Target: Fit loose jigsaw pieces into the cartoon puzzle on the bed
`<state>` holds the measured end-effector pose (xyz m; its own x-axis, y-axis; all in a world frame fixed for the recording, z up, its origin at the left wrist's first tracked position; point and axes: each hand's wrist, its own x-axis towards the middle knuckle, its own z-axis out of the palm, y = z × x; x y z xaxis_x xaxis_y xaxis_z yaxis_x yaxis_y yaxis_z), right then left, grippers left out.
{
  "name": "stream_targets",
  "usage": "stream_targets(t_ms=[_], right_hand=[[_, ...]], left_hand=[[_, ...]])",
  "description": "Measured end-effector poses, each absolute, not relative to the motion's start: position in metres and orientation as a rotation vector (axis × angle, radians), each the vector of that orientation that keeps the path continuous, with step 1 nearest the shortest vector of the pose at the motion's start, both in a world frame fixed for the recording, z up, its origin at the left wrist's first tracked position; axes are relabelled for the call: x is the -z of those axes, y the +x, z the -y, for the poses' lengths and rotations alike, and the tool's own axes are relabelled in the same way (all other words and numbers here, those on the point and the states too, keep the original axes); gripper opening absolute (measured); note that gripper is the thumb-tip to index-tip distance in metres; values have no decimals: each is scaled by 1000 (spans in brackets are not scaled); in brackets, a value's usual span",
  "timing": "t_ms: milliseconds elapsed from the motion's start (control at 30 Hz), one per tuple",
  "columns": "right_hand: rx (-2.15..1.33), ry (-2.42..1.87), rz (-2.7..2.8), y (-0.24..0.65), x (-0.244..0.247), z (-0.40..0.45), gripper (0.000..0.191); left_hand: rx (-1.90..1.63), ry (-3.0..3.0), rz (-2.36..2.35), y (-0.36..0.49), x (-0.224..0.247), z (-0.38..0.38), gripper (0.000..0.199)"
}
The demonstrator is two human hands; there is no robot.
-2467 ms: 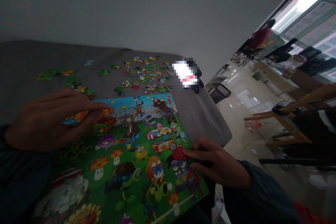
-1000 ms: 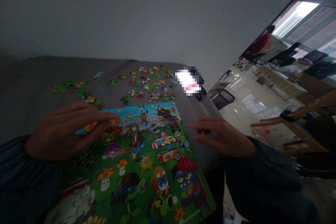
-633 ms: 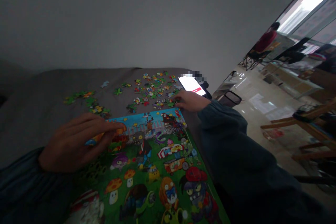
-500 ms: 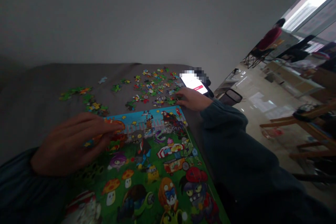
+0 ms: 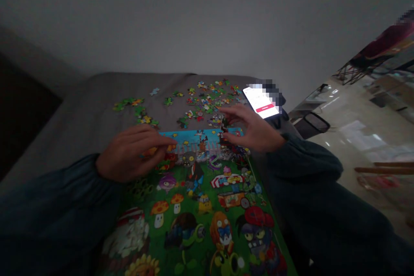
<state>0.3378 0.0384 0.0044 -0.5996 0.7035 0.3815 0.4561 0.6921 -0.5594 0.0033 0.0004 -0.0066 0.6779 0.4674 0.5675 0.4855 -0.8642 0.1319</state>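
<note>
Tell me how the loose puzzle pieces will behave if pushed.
The loose puzzle pieces look thin and flat, so they are probably light and would slide rather than roll. Lying close together on the gray cloth, they would likely catch on the fabric, and one pushed piece may nudge its neighbors.

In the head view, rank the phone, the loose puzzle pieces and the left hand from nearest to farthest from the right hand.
1. phone: just beyond the right hand.
2. loose pieces: beyond it and to its left, on the gray surface.
3. left hand: farthest, far left, at the puzzle's edge.
</note>
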Motion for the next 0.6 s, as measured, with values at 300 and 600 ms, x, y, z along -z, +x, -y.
stream_targets(t_ms=[300,600], right_hand=[[-780,-455,2640,285,7,6,49],[-765,-293,2708,280,18,12,61]], left_hand=[[840,-2930,799,10,8,-1,19],[824,-2931,849,13,11,1,19]])
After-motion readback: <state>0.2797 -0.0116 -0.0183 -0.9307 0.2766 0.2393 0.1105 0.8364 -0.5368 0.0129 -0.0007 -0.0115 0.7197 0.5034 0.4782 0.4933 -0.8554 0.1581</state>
